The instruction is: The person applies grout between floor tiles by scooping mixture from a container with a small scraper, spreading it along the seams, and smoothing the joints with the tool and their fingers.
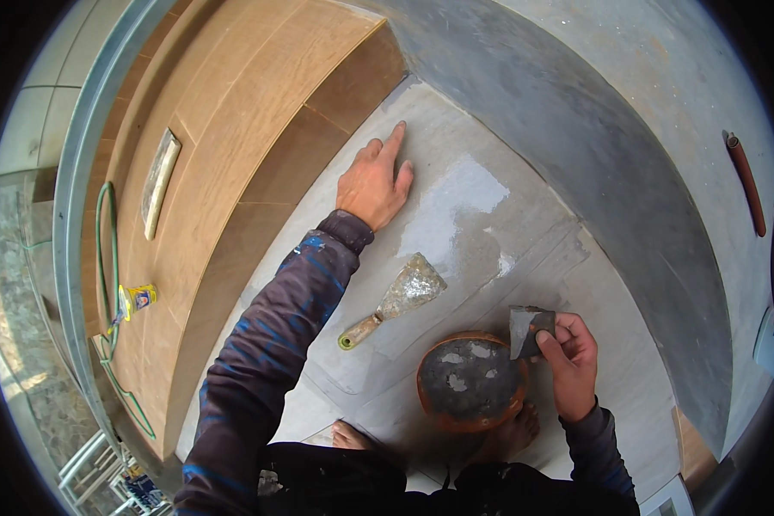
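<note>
Right hand (569, 354) grips a scraper blade (529, 331) (perhaps metal) beside the bowl (471, 380).

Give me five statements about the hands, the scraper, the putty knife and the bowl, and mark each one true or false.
1. The left hand lies flat on the grey floor. True.
2. The right hand holds a small flat scraper. True.
3. The putty knife is in the left hand. False: it lies on the floor by itself, between the two hands.
4. The scraper is held at the rim of the round bowl. True.
5. The bowl is clean inside. False: it is caked with grey paste.
</note>
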Demonstrator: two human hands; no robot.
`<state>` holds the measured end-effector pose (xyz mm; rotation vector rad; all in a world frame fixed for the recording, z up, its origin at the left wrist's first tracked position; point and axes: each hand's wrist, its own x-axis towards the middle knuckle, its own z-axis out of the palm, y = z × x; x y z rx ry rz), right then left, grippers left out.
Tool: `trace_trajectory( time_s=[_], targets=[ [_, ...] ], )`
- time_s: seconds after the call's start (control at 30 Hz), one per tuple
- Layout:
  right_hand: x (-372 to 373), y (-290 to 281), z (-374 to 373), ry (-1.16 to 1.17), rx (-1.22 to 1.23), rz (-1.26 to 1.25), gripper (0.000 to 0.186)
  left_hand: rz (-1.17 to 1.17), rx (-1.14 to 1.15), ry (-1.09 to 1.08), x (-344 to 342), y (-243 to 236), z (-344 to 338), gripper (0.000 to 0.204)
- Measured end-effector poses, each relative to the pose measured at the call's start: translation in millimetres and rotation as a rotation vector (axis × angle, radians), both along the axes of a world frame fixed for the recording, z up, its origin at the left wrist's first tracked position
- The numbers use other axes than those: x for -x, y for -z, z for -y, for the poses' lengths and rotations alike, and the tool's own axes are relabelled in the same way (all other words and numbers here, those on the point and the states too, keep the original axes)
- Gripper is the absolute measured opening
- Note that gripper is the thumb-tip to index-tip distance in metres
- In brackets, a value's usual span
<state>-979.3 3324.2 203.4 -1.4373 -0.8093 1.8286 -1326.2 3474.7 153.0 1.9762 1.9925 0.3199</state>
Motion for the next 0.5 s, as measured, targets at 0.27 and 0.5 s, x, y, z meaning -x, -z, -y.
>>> trace_trajectory(
  time_s=[0.27, 0.5],
  targets=[
    [-1, 9, 6, 0.002, -0.002, 0.059, 0.015, -0.380, 0.065, -0.104, 15, 19, -57, 0.056],
    [-22, 16, 14, 0.040, 0.046, 0.115, 0.018, -0.432, 0.228, -0.090, 3, 23, -69, 0.055]
  ],
)
